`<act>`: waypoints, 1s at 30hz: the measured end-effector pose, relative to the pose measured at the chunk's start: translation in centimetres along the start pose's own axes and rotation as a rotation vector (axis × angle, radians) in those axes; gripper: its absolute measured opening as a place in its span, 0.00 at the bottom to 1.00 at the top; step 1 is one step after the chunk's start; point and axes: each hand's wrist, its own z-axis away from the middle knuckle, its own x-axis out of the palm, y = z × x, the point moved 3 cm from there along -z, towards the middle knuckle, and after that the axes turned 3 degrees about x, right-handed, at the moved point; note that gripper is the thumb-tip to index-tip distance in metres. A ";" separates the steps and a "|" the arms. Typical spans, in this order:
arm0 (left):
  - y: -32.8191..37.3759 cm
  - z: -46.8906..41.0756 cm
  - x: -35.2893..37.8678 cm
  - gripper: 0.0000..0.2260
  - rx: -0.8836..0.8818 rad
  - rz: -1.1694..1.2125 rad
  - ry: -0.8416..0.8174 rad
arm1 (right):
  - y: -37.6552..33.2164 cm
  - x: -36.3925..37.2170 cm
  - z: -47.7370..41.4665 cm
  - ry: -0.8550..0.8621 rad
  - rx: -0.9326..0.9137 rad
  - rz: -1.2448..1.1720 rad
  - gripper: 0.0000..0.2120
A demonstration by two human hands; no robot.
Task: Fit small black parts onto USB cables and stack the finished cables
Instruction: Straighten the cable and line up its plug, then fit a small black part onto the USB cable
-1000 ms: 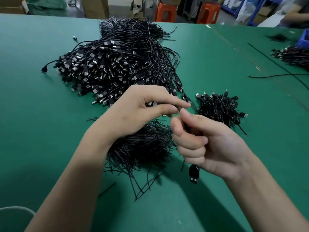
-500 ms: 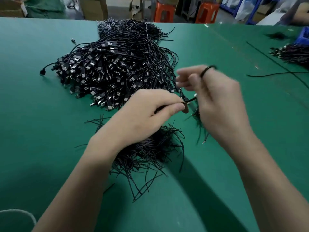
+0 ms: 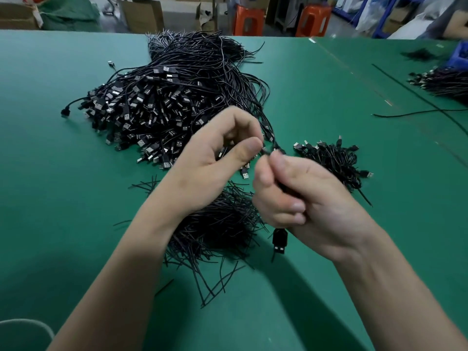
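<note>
Cable (image 3: 282,190): held above the table (image 3: 63,224), in front of the person. It runs through the right fist, and its plug (image 3: 280,245) hangs free just below.
Right hand (image 3: 304,201): fingers are curled tight round the cable and the thumb lies along it. The thin end sticks out at the top.
Left hand (image 3: 222,158): thumb and forefinger are closed together on that thin end, touching the right hand's fingertips. Whether a small part sits between them is too blurred to tell.
Strands (image 3: 217,224): a loose heap of thin black lengths on the table directly under both hands, with some ends fanning toward the near edge.
Big pile (image 3: 157,107): many USB cables behind the left hand, plugs toward the left and wire tails toward the far edge.
Small pile (image 3: 331,158): a few cables with plugs, just right of the hands and apart from the big pile.
Bin (image 3: 459,55): blue, at the far right edge. Its contents cannot be seen.
Far pile (image 3: 443,83): more cables just in front of the bin.
Loose wire (image 3: 415,113): lies alone on the table, right of the small pile.
Boxes (image 3: 143,12): cardboard, on the floor beyond the table. Their contents are not visible.
Stools (image 3: 248,20): two, orange, beside the boxes.
In the way: the forearms cover part of the strands, and the left hand hides the big pile's near edge.
</note>
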 end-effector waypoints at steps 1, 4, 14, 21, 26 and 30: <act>-0.4 0.1 0.5 0.05 -0.028 -0.002 -0.012 | -0.6 0.3 0.0 -0.001 -0.076 -0.070 0.16; -1.1 0.4 2.4 0.13 -0.102 -0.043 -0.100 | -3.2 0.6 -0.3 0.088 -0.345 -0.123 0.16; 2.0 -0.2 -0.1 0.09 0.118 -0.442 0.015 | -3.7 -1.9 0.1 0.638 -0.301 1.422 0.16; 0.9 0.0 0.0 0.09 -0.023 -0.176 0.106 | 0.6 0.6 -0.1 0.073 0.014 0.134 0.19; -0.1 0.1 2.5 0.12 -0.134 -0.066 -0.024 | -1.6 -0.1 -0.7 0.280 -0.336 0.040 0.15; -0.3 0.3 2.9 0.10 -0.164 -0.199 -0.112 | -3.2 -0.8 -0.8 0.439 -0.517 0.336 0.14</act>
